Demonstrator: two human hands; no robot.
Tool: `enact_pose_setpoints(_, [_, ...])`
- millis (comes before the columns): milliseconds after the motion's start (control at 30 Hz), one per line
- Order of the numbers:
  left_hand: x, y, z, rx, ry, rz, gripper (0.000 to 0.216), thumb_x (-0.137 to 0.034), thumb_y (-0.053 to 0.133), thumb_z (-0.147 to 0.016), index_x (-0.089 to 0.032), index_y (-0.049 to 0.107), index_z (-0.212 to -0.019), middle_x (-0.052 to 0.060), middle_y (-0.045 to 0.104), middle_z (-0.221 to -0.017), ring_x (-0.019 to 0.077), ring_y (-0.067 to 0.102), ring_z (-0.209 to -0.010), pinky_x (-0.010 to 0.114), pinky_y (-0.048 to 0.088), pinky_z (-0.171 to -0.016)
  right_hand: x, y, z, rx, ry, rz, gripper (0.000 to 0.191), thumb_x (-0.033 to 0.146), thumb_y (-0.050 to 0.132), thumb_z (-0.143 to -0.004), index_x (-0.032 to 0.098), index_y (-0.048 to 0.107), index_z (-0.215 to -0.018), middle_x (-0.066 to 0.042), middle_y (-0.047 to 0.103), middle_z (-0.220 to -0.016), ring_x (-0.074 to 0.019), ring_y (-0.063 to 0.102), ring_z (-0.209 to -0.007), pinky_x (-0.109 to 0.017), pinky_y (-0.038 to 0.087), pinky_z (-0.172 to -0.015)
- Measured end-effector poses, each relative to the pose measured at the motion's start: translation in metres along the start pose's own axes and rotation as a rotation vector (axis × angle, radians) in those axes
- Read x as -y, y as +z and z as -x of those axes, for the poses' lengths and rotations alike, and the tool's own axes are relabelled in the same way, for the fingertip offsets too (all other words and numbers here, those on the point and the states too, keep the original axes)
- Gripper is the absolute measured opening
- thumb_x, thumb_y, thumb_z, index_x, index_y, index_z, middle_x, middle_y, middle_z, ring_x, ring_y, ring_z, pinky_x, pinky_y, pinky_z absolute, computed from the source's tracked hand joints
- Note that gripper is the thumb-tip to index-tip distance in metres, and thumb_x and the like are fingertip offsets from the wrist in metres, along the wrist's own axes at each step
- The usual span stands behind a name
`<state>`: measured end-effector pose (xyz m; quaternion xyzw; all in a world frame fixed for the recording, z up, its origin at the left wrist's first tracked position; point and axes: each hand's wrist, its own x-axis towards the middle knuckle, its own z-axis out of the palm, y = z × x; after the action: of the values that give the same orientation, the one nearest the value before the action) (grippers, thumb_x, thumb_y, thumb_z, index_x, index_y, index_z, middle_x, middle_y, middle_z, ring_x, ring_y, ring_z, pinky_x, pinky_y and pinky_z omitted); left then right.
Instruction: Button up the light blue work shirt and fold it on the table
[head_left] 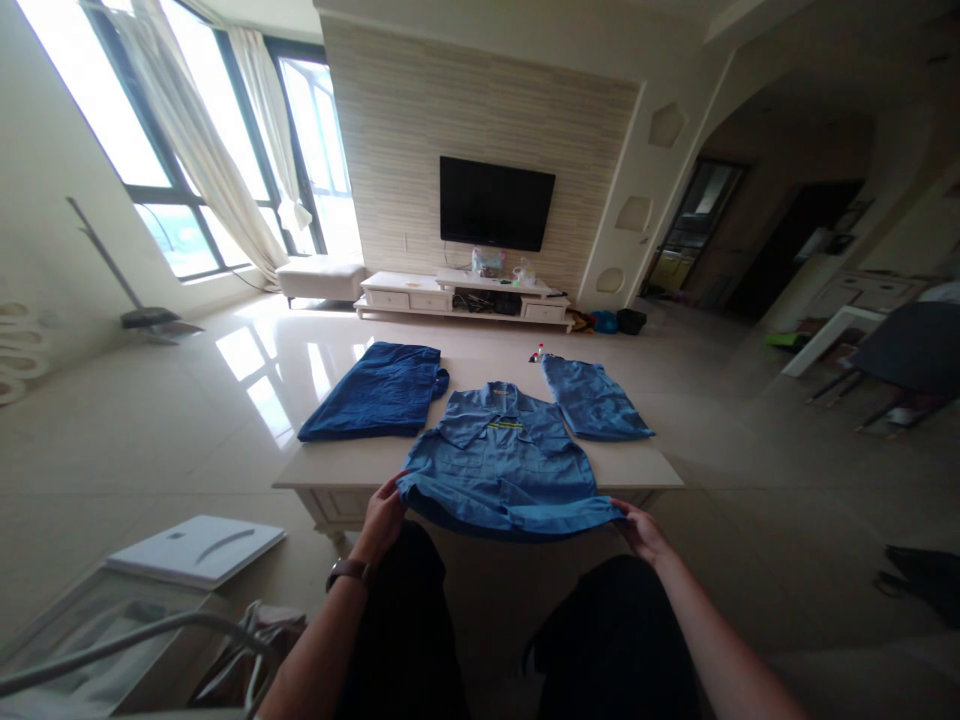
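A blue work shirt (pixel 510 455) with a collar and a yellow stripe lies on the low white table (pixel 330 465), its hem hanging past the near edge. My left hand (pixel 384 515) pinches the hem's left corner. At the opposite corner, my right hand (pixel 637 525) is closed on the same hem, which is lifted and partly turned up. Dark blue folded cloth (pixel 375 390) lies to the left of the shirt. On the right is a folded lighter blue garment (pixel 596 400), its edge close to the shirt.
A small bottle with a red cap (pixel 540 351) stands at the table's far side. To the left, a white flat box (pixel 199 550) rests on a clear-sided container. My knees are close to the table's near edge. A TV cabinet (pixel 405 298) stands against the far wall.
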<state>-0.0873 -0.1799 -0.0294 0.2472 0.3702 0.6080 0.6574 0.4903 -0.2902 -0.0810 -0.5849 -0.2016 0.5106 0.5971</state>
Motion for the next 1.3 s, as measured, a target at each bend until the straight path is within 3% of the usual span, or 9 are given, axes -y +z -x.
enact_pose_setpoints(300, [0.001,0.000,-0.001,-0.012,-0.006,0.013,0.051,-0.022,0.094,-0.059,-0.013,0.077,-0.106,0.008,0.080,-0.091,0.0126,0.073,-0.075,0.020,0.060,-0.073,0.001,-0.001,0.002,0.059,-0.026,-0.025,0.043,-0.001,0.058,-0.061,0.023,0.081,-0.088,-0.003,0.082,-0.097,-0.0182,0.079,-0.089,-0.027,0.064,-0.086])
enact_pose_setpoints(767, [-0.002,0.004,0.003,-0.032,0.006,-0.003,0.050,-0.023,0.094,-0.055,-0.013,0.077,-0.101,0.006,0.079,-0.085,0.0124,0.071,-0.071,0.021,0.058,-0.070,0.005,0.008,0.011,0.038,-0.025,-0.085,0.053,-0.007,0.061,-0.055,0.023,0.079,-0.095,-0.002,0.082,-0.089,-0.0167,0.078,-0.076,-0.021,0.064,-0.072])
enact_pose_setpoints(1300, [-0.005,0.005,0.005,-0.031,-0.004,-0.013,0.049,-0.023,0.094,-0.055,-0.013,0.077,-0.101,0.007,0.079,-0.086,0.0122,0.071,-0.069,0.020,0.057,-0.068,0.004,0.009,0.014,0.035,-0.046,-0.119,0.050,-0.006,0.068,-0.056,0.020,0.078,-0.097,-0.005,0.081,-0.087,-0.0165,0.077,-0.069,-0.020,0.063,-0.064])
